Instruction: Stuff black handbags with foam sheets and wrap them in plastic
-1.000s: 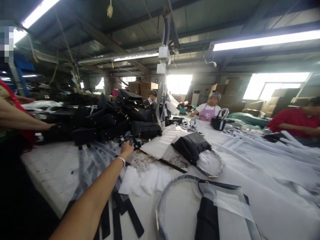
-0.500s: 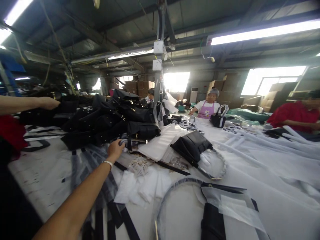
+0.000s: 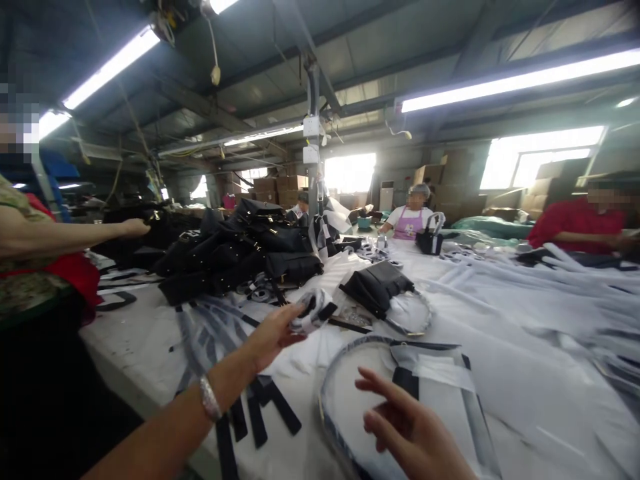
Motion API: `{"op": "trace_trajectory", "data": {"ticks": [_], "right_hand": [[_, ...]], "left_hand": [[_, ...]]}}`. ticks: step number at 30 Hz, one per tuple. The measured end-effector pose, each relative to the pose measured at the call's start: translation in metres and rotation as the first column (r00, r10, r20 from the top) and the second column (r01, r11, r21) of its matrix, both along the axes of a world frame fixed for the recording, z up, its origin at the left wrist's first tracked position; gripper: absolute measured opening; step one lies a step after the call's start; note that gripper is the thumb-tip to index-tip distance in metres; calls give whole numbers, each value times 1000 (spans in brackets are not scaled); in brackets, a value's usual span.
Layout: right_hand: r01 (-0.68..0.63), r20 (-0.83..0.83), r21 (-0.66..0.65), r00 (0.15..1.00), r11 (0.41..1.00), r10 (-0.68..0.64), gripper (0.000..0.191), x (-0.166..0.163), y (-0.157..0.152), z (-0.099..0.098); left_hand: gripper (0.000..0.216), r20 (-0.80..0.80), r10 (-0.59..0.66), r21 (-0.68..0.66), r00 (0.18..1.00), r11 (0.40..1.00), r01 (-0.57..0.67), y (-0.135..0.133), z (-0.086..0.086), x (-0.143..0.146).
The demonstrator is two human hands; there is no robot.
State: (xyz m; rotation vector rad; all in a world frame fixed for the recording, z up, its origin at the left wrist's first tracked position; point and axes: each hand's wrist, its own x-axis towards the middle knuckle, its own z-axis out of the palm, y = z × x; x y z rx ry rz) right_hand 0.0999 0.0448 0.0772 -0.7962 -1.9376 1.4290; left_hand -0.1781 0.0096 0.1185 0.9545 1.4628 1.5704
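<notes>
My left hand, with a silver bracelet at the wrist, grips a coiled strap that is black and wrapped in clear plastic. It holds the coil above the middle of the table. My right hand is low in the view with its fingers apart and nothing in them. Under and beyond it lies a black handbag, partly covered by white wrapping sheet. The bag's plastic-wrapped handle curves out to the left. Another black handbag rests farther back.
Many black bags are heaped at the back left. Dark straps in plastic lie at the front left. White wrapping spreads over the right side. A person stands at the left; others sit across the table, beyond a post.
My left hand has come back from beside the bag heap and now carries the coiled strap toward the middle. My right hand has entered from below. The view has shifted left.
</notes>
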Motion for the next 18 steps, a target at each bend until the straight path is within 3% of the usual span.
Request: {"op": "trace_trajectory", "data": {"ticks": [2,4,7,9,13,18], "right_hand": [[11,-137,-103,990,995,-25,68,-11,-4,10],[39,-243,-164,967,986,-79,54,-8,-11,16],[41,-338,-258,932,965,-130,41,16,-19,18],[82,-348,-343,914,936,-208,41,35,-18,17],[191,-257,-503,898,843,-357,42,57,-4,16],[100,-140,-600,963,794,-228,44,43,17,1]], "left_hand": [[45,23,-120,8,993,993,120,-8,-9,55],[49,15,-222,-5,975,975,222,-17,-17,99],[54,-74,-326,-45,943,945,323,-22,-21,129],[52,-187,-322,-80,928,947,312,-15,-22,122],[34,-430,-204,-205,880,971,125,8,-36,73],[32,-482,-321,-518,815,855,30,14,-80,43]]}}
